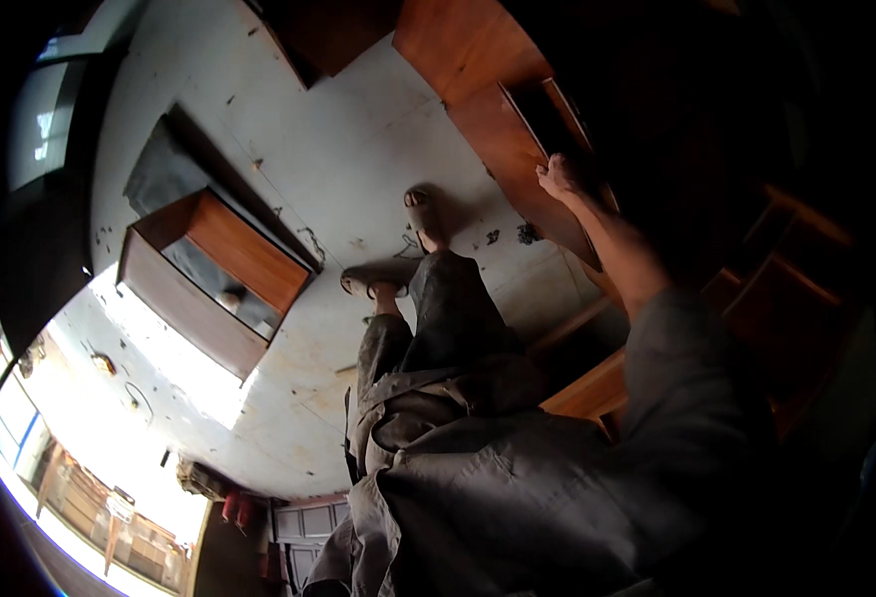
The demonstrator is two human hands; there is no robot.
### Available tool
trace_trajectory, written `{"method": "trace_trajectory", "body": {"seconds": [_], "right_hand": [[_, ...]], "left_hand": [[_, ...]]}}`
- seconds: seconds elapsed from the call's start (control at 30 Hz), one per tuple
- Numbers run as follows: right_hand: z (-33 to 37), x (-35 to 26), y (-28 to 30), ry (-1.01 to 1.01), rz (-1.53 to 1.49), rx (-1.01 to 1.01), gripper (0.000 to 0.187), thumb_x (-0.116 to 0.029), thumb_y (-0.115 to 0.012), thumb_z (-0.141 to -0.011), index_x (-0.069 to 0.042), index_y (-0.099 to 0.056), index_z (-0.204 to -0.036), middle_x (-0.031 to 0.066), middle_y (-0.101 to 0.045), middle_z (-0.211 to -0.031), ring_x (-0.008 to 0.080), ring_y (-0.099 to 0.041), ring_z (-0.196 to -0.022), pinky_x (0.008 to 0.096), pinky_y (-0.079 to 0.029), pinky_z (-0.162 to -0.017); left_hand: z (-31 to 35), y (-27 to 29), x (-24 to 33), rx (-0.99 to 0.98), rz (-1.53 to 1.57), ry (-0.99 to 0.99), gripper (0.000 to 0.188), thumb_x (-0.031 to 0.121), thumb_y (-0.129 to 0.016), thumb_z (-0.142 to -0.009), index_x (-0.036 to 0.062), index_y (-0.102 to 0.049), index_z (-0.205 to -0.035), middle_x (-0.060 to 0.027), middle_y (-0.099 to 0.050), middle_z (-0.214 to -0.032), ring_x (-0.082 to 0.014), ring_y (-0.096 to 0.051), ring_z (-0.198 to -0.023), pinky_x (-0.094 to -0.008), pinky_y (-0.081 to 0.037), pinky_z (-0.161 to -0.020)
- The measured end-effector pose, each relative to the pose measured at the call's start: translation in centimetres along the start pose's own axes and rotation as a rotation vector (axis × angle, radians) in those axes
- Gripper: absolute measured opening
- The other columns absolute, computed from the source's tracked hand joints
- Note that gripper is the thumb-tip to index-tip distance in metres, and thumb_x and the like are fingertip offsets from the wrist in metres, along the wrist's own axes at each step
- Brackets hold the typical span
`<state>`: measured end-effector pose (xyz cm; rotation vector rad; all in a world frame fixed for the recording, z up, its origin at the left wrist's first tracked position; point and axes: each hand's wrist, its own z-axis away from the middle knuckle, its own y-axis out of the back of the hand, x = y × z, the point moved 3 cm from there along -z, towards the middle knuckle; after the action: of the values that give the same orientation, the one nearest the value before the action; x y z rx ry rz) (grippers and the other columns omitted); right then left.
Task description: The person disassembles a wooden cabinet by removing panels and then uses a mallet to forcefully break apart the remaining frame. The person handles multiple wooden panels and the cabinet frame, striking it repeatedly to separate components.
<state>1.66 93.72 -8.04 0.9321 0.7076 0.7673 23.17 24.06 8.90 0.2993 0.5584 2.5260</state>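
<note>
My right hand (564, 179) reaches forward to a reddish-brown wooden cabinet (502, 149) on the right. Its fingers are curled at the upper edge of the cabinet, beside a dark, narrow opening. Deep shadow hides part of the grip. My left hand is out of sight. Below, my sandalled feet stand on the pale floor (328, 149), one ahead of the other.
An open wooden frame box (194, 303) lies on the floor to the left, beside a dark grey sheet (166, 171). More wooden furniture (592, 393) stands close at my right. Small debris dots the floor; bright light enters at lower left.
</note>
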Motion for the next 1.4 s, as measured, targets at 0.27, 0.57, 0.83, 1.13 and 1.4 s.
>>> {"method": "trace_trajectory", "body": {"seconds": [0.27, 0.57, 0.83, 1.13, 1.4], "right_hand": [[2.4, -4.5, 2.8, 0.091, -0.03, -0.181, 0.034, -0.029, -0.066, -0.087, -0.001, -0.054, -0.07, 0.0231, -0.056, -0.068, 0.0356, -0.057, -0.062, 0.0439, -0.045, -0.056], [14.7, -13.5, 19.8, 1.123, 0.363, 0.254, 0.024, -0.022, -0.064, -0.093, -0.004, -0.07, -0.107, 0.0207, -0.051, -0.072, 0.0334, -0.051, -0.065, 0.0438, -0.041, -0.057], [27.0, -24.5, 25.9, 1.002, -0.201, -0.114, 0.051, -0.014, -0.077, -0.074, 0.002, -0.064, -0.121, 0.0207, -0.071, -0.104, 0.0377, -0.071, -0.085, 0.0433, -0.055, -0.082], [26.1, -28.8, 23.8, 1.395, 0.044, -0.177, 0.043, 0.002, -0.058, -0.076, 0.009, -0.06, -0.118, 0.0284, -0.068, -0.11, 0.0363, -0.071, -0.097, 0.0395, -0.059, -0.083], [24.2, -35.0, 20.1, 1.235, 0.106, -0.709, 0.091, -0.03, -0.073, -0.081, 0.007, -0.026, -0.149, 0.0309, -0.034, -0.152, 0.0443, -0.033, -0.142, 0.0451, -0.029, -0.118]], "left_hand": [[-1.9, -3.5, -2.5, 0.009, 0.093, -0.061, 0.04, 0.033, -0.056, -0.099, -0.0037, -0.07, -0.107, -0.0175, -0.073, -0.101, -0.0235, -0.07, -0.089, -0.034, -0.054, -0.077], [0.4, 0.0, 29.4, -0.621, 1.196, -0.194, 0.05, 0.049, -0.054, -0.099, 0.0001, -0.061, -0.094, -0.0111, -0.064, -0.096, -0.0311, -0.061, -0.101, -0.0448, -0.049, -0.094], [8.0, 7.1, 39.4, -0.67, 1.174, -0.356, 0.097, 0.055, -0.071, -0.085, -0.0162, -0.033, -0.139, -0.0313, -0.049, -0.136, -0.0384, -0.053, -0.124, -0.0505, -0.047, -0.103], [5.9, 7.1, 30.1, -0.413, 1.358, -0.17, 0.03, 0.002, -0.06, -0.083, -0.0099, -0.054, -0.109, -0.0169, -0.062, -0.097, -0.0257, -0.067, -0.08, -0.0383, -0.057, -0.072], [9.8, 15.4, 30.2, -0.118, 1.253, -0.657, 0.017, 0.001, -0.056, -0.086, -0.0045, -0.064, -0.099, -0.0068, -0.067, -0.091, -0.0145, -0.065, -0.084, -0.0279, -0.052, -0.071]]}}
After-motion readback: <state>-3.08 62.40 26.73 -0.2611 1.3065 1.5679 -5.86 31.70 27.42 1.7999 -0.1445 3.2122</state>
